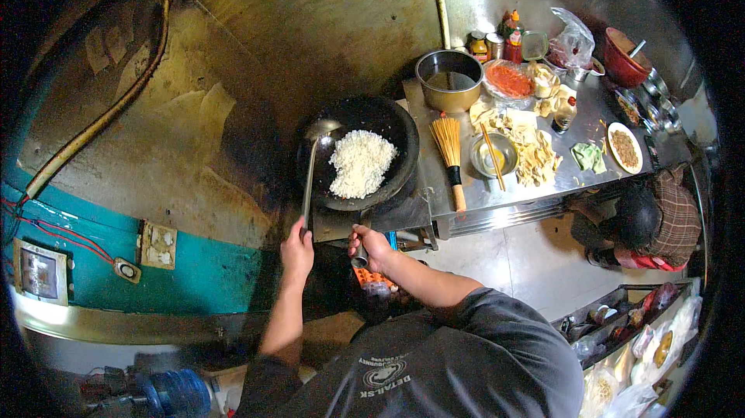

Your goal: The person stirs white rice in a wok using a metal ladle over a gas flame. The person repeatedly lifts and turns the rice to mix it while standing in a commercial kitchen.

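Observation:
My left hand [297, 253] is closed around the handle of a metal ladle [309, 185], whose bowl rests against the left inner side of a black wok [401, 167]. White cooked rice [362, 165] lies in a heap in the wok, right of the ladle. My right hand [371, 248] grips the wok's handle [359, 256] below its near rim. To the right, on the steel counter [495, 202], lie a bamboo wok brush [448, 153] and a metal bowl [494, 153] with yellow liquid and chopsticks [493, 157] across it.
A deep pot [449, 80] stands behind the brush, near sauce bottles [513, 39] and a plate of red food [510, 79]. An oval plate of brown food [625, 148] sits farther right. Another person [657, 217] is low beside the counter. Open drawers with bags [634, 325] are at lower right.

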Demonstrator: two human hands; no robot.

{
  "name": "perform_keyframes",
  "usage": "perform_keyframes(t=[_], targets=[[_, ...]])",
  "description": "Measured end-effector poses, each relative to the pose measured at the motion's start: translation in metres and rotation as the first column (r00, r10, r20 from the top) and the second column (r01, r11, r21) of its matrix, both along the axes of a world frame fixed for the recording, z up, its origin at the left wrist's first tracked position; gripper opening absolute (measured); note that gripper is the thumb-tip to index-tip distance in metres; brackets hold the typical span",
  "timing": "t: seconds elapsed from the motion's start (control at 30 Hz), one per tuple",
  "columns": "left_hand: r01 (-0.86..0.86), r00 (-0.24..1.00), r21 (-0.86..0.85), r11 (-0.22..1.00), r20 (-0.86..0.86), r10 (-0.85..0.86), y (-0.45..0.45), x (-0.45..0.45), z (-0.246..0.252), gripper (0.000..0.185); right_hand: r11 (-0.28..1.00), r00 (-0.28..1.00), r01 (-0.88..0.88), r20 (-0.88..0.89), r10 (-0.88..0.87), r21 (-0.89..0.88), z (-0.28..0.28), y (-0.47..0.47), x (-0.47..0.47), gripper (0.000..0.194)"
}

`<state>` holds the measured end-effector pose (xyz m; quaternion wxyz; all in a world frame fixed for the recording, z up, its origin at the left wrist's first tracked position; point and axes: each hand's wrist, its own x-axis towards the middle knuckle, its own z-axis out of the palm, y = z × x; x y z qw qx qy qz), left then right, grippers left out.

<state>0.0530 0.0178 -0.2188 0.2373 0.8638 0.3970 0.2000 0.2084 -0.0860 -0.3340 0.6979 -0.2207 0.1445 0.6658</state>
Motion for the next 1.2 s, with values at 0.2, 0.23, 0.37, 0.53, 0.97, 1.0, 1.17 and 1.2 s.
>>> perform_keyframes(t=[0.2, 0.23, 0.37, 0.53, 0.97, 1.0, 1.17, 1.2], targets=[[-0.399, 0.897, -0.332, 0.855, -0.334, 0.289, 0.02, 0.001, -0.018, 0.038, 1.0, 0.996, -0.03, 0.088, 0.03, -0.003, -0.001, -0.002, 0.004, 0.032], [-0.245, 0.968, -0.314, 0.917, -0.127, 0.216, 0.02, 0.007, -0.02, 0.039, 1.0, 0.996, -0.03, 0.082, 0.03, -0.007, -0.001, -0.003, 0.004, 0.032], [-0.03, 0.978, -0.496, 0.868, 0.167, 0.129, 0.023, 0.05, -0.034, 0.04, 0.999, 0.998, -0.045, 0.038, 0.044, 0.014, -0.003, -0.003, 0.004, 0.032], [0.199, 0.976, -0.242, 0.95, -0.042, -0.216, 0.027, 0.027, -0.003, 0.038, 0.997, 0.997, -0.074, 0.025, 0.074, 0.009, -0.002, -0.006, 0.008, 0.033], [0.345, 0.857, -0.047, 0.937, -0.392, -0.335, 0.023, -0.015, 0.135, 0.04, 0.996, 0.996, -0.088, -0.012, 0.088, -0.009, -0.01, -0.005, 0.007, 0.03], [0.25, 0.894, -0.052, 0.967, -0.372, -0.251, 0.024, -0.009, 0.104, 0.039, 0.996, 0.996, -0.085, -0.018, 0.085, -0.026, -0.011, -0.004, 0.006, 0.03], [-0.229, 0.972, -0.36, 0.905, -0.028, 0.234, 0.01, 0.051, -0.032, 0.04, 0.999, 1.0, -0.028, -0.01, 0.028, -0.027, -0.012, -0.003, 0.006, 0.03], [-0.184, 0.974, -0.461, 0.868, 0.031, 0.223, 0.007, 0.062, -0.04, 0.04, 0.999, 0.999, -0.036, 0.015, 0.037, -0.038, -0.011, -0.004, 0.007, 0.029]])
